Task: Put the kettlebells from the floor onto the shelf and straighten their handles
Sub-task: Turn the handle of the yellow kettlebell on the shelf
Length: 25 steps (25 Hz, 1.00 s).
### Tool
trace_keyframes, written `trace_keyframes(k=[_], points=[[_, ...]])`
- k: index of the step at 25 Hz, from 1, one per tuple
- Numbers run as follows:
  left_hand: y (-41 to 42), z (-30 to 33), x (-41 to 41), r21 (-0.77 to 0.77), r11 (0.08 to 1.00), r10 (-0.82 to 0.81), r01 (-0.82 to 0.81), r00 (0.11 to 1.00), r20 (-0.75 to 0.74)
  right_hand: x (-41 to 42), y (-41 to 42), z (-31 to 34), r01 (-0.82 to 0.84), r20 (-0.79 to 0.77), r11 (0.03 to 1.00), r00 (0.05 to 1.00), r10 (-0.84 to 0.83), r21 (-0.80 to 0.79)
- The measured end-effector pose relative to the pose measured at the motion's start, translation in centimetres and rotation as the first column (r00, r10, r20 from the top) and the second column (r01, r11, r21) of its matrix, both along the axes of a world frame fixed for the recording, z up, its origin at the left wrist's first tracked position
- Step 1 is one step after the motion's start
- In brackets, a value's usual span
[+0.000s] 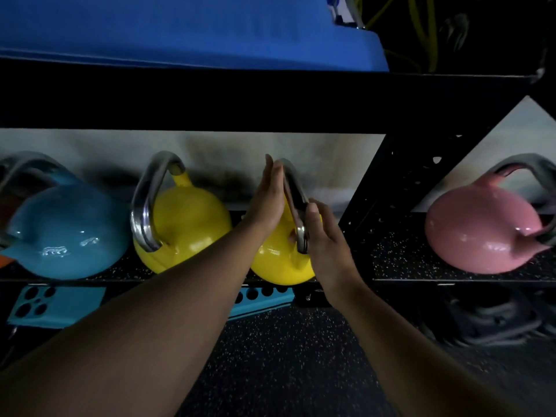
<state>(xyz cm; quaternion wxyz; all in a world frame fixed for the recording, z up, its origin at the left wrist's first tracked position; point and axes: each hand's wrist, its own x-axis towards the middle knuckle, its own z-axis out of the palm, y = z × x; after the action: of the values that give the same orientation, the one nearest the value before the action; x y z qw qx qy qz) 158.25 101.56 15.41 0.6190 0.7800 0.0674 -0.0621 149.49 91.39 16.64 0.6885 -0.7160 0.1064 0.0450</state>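
Observation:
Several kettlebells stand on the low black shelf (400, 260): a blue kettlebell (66, 233) at the left, a yellow kettlebell (186, 224), a second yellow kettlebell (279, 263) in the middle and a pink kettlebell (478, 233) at the right. The second yellow one's steel handle (296, 203) points toward me. My left hand (267, 200) lies flat against the handle's left side with fingers straight. My right hand (325, 236) presses flat on its right side. Neither hand curls around the handle.
A blue padded mat (180, 28) lies on the upper shelf above. A teal perforated bracket (57, 305) runs under the shelf edge. Dark weights (487, 320) sit on the speckled rubber floor (285, 356) at the lower right. A black perforated upright (400, 182) separates the pink kettlebell's bay.

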Motion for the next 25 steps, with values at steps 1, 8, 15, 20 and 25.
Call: trace_keyframes(k=[1,8,15,20,25], points=[[-0.2,-0.2,-0.1,-0.01,1.0,0.001,-0.001,1.0,0.0,0.2,-0.2,0.1,-0.011,0.019,1.0,1.0,0.011,0.007],[0.3,-0.3,2.5,-0.042,0.993,-0.11,0.11,0.994,-0.016,1.4,2.3,-0.1,0.022,0.065,0.997,0.997,-0.027,0.075],[1.3,-1.1,3.2,-0.008,0.991,-0.134,0.134,0.988,-0.076,1.9,3.8,-1.3,0.047,0.112,0.995,0.992,-0.057,0.09],[1.2,-1.9,3.6,-0.022,0.994,-0.106,0.105,0.994,-0.035,2.1,3.1,-1.4,-0.003,0.12,0.997,0.993,-0.006,0.076],[0.8,-2.4,3.5,-0.001,0.997,-0.076,0.076,0.997,-0.006,2.1,2.0,-1.3,-0.039,0.11,0.998,0.993,0.033,0.054]])
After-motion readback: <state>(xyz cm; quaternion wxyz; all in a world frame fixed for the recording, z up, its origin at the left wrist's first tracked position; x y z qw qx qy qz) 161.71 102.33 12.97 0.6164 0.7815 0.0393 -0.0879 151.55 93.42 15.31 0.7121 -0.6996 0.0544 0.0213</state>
